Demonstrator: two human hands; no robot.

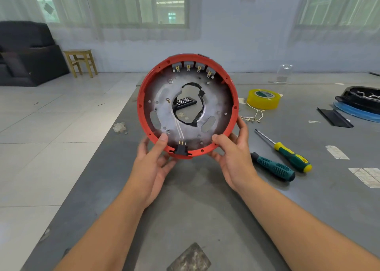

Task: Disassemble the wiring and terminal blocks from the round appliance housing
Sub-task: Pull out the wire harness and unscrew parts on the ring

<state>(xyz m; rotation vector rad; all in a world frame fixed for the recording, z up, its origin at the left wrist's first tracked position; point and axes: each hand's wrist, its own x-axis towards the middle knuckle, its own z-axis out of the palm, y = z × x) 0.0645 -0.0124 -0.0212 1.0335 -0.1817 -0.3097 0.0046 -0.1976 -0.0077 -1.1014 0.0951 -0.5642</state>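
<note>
I hold a round red housing (141,98) upright above the grey table, its open side facing me. My left hand (153,159) grips the lower left rim with the thumb inside. On the lower right rim, my right hand (232,155) grips the same way. Inside is a grey metal plate (218,100) with a ragged centre hole. Several grey terminal blocks (193,65) with brass tabs line the top inner rim. A black connector (181,149) sits at the bottom rim, and white wires (178,126) run up from it to a ring lug (167,100).
Two green-handled screwdrivers (275,168) (292,155) lie on the table (195,209) right of my right hand. A yellow tape roll (263,99) and loose string (253,116) lie behind them. A black lid on blue plastic (359,100) sits far right. A black part (185,101) shows through the hole.
</note>
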